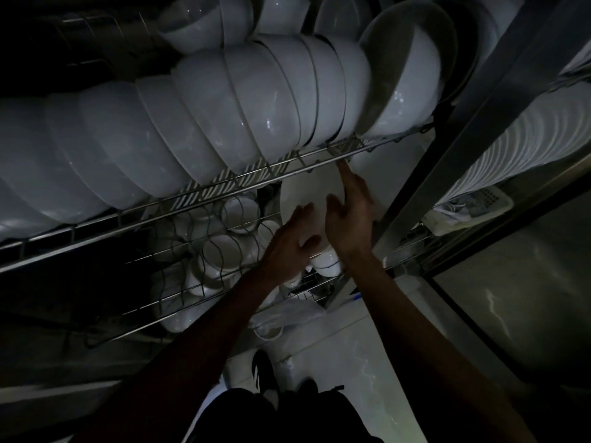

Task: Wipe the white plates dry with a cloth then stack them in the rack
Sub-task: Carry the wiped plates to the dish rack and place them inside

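1. While both hands steadied it, the white plate (307,199) stood on edge just under the front rail of the upper shelf (224,183), at the right end of the lower tier. Probably on edge so it slots between wires and drains.
2. Left hand (289,241) lay against the plate's near face, fingers spread, thumb hooked at the lower rim; read as propping it upright.
3. Right hand (350,215) gripped the plate's right edge, index finger pointing up to the rail, likely guiding it in.
4. No cloth visible in either hand, so wiping looked done for this one; judgement only.
5. Small bowls (224,247) sat just left of the plate on the lower wire shelf (179,298).
6. Nested large bowls (256,107) lay tilted along the upper shelf. Stacked plates (518,148) sat on the neighbouring rack, right of the steel post (447,148).
7. Lighting was dim; exact slot contact couldn't be told.
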{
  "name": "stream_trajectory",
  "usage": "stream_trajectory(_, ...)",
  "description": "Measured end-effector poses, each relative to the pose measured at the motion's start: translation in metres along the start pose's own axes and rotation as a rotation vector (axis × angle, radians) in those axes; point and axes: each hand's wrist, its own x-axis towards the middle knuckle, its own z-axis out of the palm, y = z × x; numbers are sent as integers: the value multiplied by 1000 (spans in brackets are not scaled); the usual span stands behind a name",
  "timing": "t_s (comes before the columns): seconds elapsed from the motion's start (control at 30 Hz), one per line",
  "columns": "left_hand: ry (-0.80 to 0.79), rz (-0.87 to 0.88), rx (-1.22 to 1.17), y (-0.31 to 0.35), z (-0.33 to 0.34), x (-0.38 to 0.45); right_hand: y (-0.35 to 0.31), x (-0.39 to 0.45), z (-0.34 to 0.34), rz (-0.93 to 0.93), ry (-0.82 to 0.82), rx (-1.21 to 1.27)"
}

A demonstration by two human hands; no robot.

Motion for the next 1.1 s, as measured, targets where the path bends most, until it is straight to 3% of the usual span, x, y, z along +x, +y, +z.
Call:
stream_trajectory(0.17,-45,-14,-41,-6,3,0,2,6,2,-101,-43,-83)
stream_trajectory(0.73,-76,-28,-134,-19,5,5,8,10,-9,-58,-126,-124)
stream_trajectory(1.1,-10,-11,-8,-30,9,4,11,6,-8,-64,-123,-154)
